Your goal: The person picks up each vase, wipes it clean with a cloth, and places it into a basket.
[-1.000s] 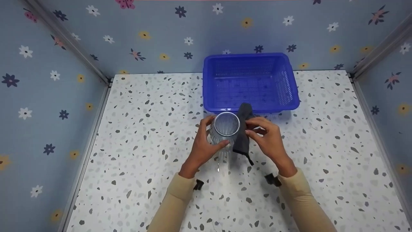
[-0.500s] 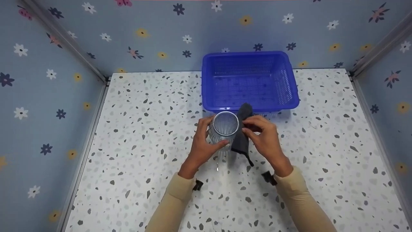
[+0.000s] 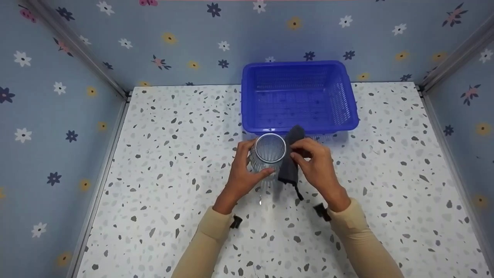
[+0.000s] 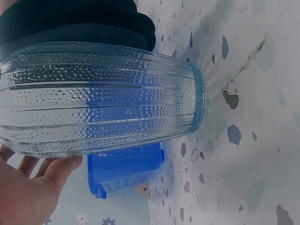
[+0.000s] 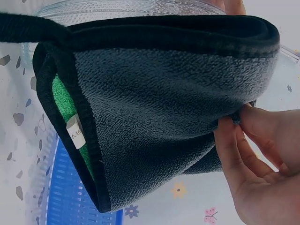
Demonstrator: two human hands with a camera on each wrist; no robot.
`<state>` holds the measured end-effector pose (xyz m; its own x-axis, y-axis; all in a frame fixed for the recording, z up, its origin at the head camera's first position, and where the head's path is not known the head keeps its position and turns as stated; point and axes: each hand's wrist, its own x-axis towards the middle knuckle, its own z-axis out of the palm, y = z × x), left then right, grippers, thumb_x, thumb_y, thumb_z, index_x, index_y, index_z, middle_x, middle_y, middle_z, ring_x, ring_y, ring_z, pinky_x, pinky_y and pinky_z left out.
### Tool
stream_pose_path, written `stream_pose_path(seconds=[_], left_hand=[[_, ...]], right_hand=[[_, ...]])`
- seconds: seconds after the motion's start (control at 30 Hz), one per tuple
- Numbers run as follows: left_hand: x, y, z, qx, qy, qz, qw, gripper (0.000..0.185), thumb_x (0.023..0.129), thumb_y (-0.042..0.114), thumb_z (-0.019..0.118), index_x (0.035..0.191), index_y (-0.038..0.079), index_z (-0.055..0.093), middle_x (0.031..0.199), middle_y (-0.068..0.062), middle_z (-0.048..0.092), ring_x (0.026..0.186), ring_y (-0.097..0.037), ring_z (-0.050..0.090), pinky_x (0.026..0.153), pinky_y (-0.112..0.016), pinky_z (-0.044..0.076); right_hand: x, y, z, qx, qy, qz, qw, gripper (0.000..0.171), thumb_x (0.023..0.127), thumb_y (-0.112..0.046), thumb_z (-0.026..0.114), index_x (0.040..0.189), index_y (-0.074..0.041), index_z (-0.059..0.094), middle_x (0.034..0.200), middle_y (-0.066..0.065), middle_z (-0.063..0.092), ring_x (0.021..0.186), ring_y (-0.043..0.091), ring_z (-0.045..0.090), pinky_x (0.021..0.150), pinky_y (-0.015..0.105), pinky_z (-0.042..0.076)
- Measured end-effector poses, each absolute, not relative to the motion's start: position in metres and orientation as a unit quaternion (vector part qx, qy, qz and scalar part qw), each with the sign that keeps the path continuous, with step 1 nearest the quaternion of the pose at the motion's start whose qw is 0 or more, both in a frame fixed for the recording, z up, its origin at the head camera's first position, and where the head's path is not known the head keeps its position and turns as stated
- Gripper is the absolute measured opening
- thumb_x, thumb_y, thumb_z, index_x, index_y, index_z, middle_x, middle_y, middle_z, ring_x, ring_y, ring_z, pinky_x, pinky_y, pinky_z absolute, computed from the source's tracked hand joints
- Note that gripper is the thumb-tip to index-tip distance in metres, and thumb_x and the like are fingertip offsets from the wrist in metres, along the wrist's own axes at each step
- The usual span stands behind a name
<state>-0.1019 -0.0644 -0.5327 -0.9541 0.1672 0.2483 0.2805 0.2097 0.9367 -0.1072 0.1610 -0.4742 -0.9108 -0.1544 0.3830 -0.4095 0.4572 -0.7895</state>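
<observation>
one glass vase [image 3: 267, 156], one grey cloth [image 3: 291, 162], one blue basket [image 3: 299, 96], two hands

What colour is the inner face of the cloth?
Green, inside the dark grey cloth; the right wrist view shows it best.

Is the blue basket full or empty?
Empty. The head view shows only the bare mesh floor inside the blue basket; nothing lies in it.

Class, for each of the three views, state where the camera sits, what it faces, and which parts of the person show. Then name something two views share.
Head: above, looking down at the speckled table; both hands and sleeves show, left hand gripping the ribbed glass jar, right hand pressing the grey cloth.
Left wrist: beside the jar; palm and fingertips show.
Right wrist: faces the cloth; fingers pinch its edge.
Shared: the blue basket appears in all views.
</observation>
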Motion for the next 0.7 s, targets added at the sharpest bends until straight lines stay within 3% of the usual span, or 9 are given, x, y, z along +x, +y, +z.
stream_pose_path(seconds=[0.7], left_hand=[[-0.102, -0.064, -0.532, -0.142, -0.782, -0.605, 0.040, 0.087, 0.084, 0.025, 0.093, 0.156, 0.015, 0.045, 0.149, -0.016, 0.046, 0.138, -0.026, 0.049, 0.109, -0.056, 0.049]], right_hand=[[-0.104, 0.162, -0.485, 0.151, -0.833, 0.514, 0.136, 0.015, 0.091, 0.012, 0.076, 0.101, 0.000, 0.078, 0.097, 0.010, 0.075, 0.088, 0.025, 0.075, 0.076, 0.022, 0.060]])
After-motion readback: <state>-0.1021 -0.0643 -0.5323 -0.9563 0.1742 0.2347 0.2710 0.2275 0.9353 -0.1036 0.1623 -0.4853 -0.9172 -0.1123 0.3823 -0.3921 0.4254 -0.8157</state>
